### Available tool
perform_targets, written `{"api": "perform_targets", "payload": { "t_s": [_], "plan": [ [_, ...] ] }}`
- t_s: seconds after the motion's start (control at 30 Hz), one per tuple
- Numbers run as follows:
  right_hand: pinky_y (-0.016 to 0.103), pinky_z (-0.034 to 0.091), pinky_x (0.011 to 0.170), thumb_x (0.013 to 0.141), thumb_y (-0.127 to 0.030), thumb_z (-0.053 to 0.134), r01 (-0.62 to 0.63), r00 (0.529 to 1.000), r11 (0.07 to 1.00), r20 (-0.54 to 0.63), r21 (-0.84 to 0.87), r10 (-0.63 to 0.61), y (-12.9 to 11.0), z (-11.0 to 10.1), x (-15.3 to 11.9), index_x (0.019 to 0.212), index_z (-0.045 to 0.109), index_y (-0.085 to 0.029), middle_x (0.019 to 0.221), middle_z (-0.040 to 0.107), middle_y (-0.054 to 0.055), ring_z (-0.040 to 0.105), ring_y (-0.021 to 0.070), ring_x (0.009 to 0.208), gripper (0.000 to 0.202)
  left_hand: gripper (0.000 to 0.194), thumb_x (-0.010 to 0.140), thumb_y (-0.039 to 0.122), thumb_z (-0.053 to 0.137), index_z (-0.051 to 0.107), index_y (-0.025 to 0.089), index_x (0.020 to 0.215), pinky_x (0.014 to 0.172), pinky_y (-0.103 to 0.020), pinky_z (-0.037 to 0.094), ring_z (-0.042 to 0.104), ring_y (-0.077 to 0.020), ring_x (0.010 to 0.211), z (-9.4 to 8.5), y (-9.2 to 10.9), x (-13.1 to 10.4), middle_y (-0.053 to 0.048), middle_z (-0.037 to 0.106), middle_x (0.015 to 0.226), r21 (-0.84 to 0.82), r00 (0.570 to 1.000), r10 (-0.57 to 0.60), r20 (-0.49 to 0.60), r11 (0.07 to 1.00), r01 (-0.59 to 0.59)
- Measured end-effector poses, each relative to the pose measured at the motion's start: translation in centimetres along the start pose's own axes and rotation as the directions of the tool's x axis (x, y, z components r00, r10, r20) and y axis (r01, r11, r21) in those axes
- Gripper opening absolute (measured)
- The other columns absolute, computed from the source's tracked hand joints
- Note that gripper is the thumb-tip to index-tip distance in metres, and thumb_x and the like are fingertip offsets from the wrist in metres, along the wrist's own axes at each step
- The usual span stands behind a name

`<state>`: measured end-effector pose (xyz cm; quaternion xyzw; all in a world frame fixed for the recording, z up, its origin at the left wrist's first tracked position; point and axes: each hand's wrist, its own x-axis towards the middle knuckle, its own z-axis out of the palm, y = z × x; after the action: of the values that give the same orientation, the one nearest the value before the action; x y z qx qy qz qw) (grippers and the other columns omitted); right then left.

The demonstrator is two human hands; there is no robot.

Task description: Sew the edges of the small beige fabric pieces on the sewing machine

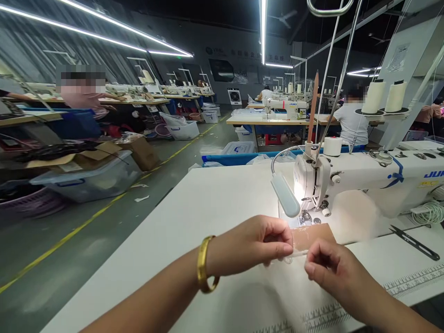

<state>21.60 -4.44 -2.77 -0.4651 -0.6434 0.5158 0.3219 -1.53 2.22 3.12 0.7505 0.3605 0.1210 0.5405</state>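
My left hand (251,245), a gold bangle on its wrist, is closed in a pinch on a thin white strip (299,253). The strip stretches across to my right hand (335,273), whose thumb and fingers are pinched at its other end. Just behind the hands, a tan rectangular piece (314,235) lies on the bed of a white sewing machine (312,180), in front of the presser foot (305,217). A small lamp (285,194) lights this spot. My fingers hide part of the strip.
Black thread snips (414,241) lie on the white table (222,203) at the right. Ruler markings (326,317) run along its front edge. Thread cones (373,97) stand above the machine. People sit at other machines beyond; boxes and tubs (90,178) line the left aisle.
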Motion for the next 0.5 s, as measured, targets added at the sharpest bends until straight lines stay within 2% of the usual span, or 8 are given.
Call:
{"api": "perform_targets", "payload": {
  "t_s": [0.07, 0.13, 0.23, 0.3, 0.37, 0.5],
  "plan": [
    [0.027, 0.035, 0.063, 0.094, -0.029, 0.058, -0.019, 1.000, 0.997, -0.007, -0.070, 0.019, -0.5, 0.5, 0.1, 0.078, 0.053, -0.022, 0.072, 0.051, -0.004, 0.046, 0.0151, 0.070, 0.018, 0.025, 0.083, 0.042, 0.066, 0.064, 0.018, 0.074, 0.058, -0.023, 0.039, 0.051, -0.0126, 0.061, -0.9, 0.7, 0.5, 0.004, 0.056, 0.065, 0.168, 1.000, 0.013, -0.018, 0.986, -0.010],
    [0.028, 0.034, 0.062, 0.093, -0.022, 0.055, -0.035, 0.998, 0.972, -0.056, -0.232, 0.023, -0.2, 0.8, 0.9, 0.073, 0.047, -0.022, 0.071, 0.051, -0.004, 0.047, 0.0155, 0.069, 0.021, 0.026, 0.080, 0.039, 0.067, 0.059, 0.018, 0.067, 0.059, -0.023, 0.037, 0.049, -0.0136, 0.064, -1.1, 0.6, 2.0, 0.004, 0.052, 0.063, 0.293, 0.997, -0.009, -0.078, 0.956, 0.031],
    [0.029, 0.031, 0.062, 0.088, -0.012, 0.054, -0.021, 0.991, 0.830, -0.120, -0.558, -0.056, 1.4, 0.8, 2.4, 0.068, 0.036, -0.022, 0.067, 0.049, -0.003, 0.046, 0.0169, 0.069, 0.029, 0.028, 0.073, 0.032, 0.068, 0.048, 0.019, 0.060, 0.056, -0.024, 0.035, 0.049, -0.0148, 0.065, -0.5, -0.4, 5.1, 0.004, 0.051, 0.063, 0.414, 0.983, -0.089, -0.159, 0.898, 0.148],
    [0.030, 0.029, 0.062, 0.087, -0.008, 0.054, 0.017, 0.985, 0.719, -0.111, -0.695, -0.130, 2.5, 0.2, 3.0, 0.068, 0.033, -0.023, 0.067, 0.048, -0.003, 0.045, 0.0173, 0.069, 0.031, 0.029, 0.071, 0.029, 0.069, 0.045, 0.020, 0.059, 0.054, -0.024, 0.034, 0.049, -0.0149, 0.062, -0.1, -1.3, 6.8, 0.004, 0.051, 0.062, 0.452, 0.979, -0.116, -0.170, 0.873, 0.182],
    [0.029, 0.030, 0.062, 0.088, -0.009, 0.054, 0.066, 0.982, 0.682, -0.075, -0.729, -0.175, 3.0, -0.7, 3.2, 0.069, 0.035, -0.022, 0.068, 0.050, -0.003, 0.047, 0.0172, 0.069, 0.030, 0.029, 0.070, 0.028, 0.071, 0.046, 0.020, 0.059, 0.053, -0.025, 0.034, 0.049, -0.0150, 0.060, 0.1, -1.9, 7.9, 0.004, 0.052, 0.061, 0.467, 0.979, -0.123, -0.160, 0.865, 0.185],
    [0.029, 0.039, 0.067, 0.095, -0.012, 0.053, 0.235, 0.954, 0.715, 0.014, -0.659, -0.301, 3.1, -2.7, 3.3, 0.080, 0.049, -0.021, 0.079, 0.058, -0.001, 0.052, 0.0178, 0.076, 0.018, 0.030, 0.071, 0.030, 0.074, 0.049, 0.020, 0.058, 0.054, -0.025, 0.039, 0.053, -0.0155, 0.061, -0.2, -2.6, 8.5, 0.004, 0.056, 0.063, 0.502, 0.982, -0.131, -0.139, 0.845, 0.184]
  ]
}}
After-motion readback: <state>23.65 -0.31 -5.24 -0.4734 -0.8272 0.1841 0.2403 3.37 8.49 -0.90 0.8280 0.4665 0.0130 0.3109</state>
